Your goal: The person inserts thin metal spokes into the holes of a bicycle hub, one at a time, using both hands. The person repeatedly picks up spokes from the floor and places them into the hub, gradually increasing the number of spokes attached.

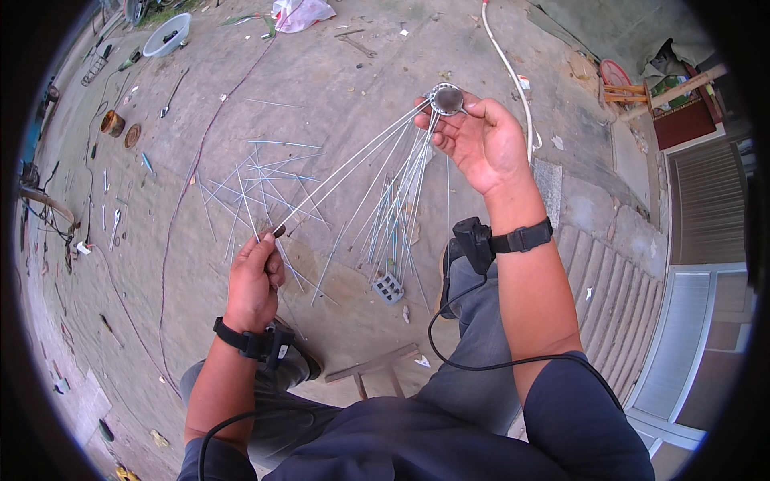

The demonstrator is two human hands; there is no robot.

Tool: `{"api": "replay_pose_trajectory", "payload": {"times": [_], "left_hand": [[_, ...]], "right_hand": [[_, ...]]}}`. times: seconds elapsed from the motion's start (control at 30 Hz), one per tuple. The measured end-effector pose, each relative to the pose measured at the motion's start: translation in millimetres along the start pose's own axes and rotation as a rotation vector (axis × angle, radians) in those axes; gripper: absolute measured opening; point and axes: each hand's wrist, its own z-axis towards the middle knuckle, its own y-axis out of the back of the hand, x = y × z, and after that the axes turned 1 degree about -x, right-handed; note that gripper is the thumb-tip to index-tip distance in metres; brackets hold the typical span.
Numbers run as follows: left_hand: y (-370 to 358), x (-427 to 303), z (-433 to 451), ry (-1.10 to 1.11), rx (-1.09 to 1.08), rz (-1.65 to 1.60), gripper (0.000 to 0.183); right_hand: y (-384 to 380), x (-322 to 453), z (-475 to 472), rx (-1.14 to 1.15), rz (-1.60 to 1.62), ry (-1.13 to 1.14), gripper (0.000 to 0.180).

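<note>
My right hand [475,135] holds up a round metal wheel hub [447,99], its fingers behind and below the flange. Many thin metal spokes [404,180] hang from the hub, fanned down and to the left. My left hand [260,267], lower and to the left, pinches the far ends of a few of these spokes between thumb and forefinger; a small dark piece shows at the fingertips. Loose spokes [255,180] lie crisscrossed on the concrete ground beyond my left hand. Below the hanging spokes sits a small grey block with square holes [388,288].
A wooden stool [373,364] stands between my legs. Wrenches [115,228], a rusty can [112,123] and a white basin [168,35] lie at left. A thin rope [198,150] and a white hose [511,66] cross the ground. Ridged steps [592,300] are at right.
</note>
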Motion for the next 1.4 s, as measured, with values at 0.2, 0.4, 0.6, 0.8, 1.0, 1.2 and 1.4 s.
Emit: {"api": "replay_pose_trajectory", "payload": {"times": [0.2, 0.4, 0.6, 0.8, 1.0, 1.2, 1.4], "left_hand": [[0.2, -0.7, -0.4, -0.017, -0.016, -0.010, 0.013], [1.4, -1.3, -0.6, -0.002, -0.010, -0.004, 0.015], [0.7, -1.3, -1.7, 0.027, -0.016, -0.021, 0.018], [0.4, -1.9, -1.6, 0.031, 0.012, -0.031, 0.014], [2.8, -0.4, -2.1, 0.012, 0.057, -0.065, 0.009], [3.6, 0.5, -2.8, 0.024, 0.096, -0.023, 0.009], [-2.4, 9.9, -6.7, 0.086, 0.085, 0.063, 0.009]], "right_hand": [[-0.6, 0.2, 0.7, -0.004, 0.010, -0.014, 0.044], [-2.4, -0.8, 0.3, -0.031, -0.004, -0.014, 0.042], [-2.0, -1.8, 0.7, -0.040, -0.018, -0.002, 0.040], [-1.3, -2.8, 1.3, -0.046, 0.002, -0.003, 0.037], [-0.7, -3.1, 2.0, -0.052, 0.018, -0.005, 0.036], [1.3, -3.5, 3.3, -0.049, 0.051, 0.004, 0.031], [2.6, -4.3, 4.1, -0.058, 0.067, 0.014, 0.029]]}}
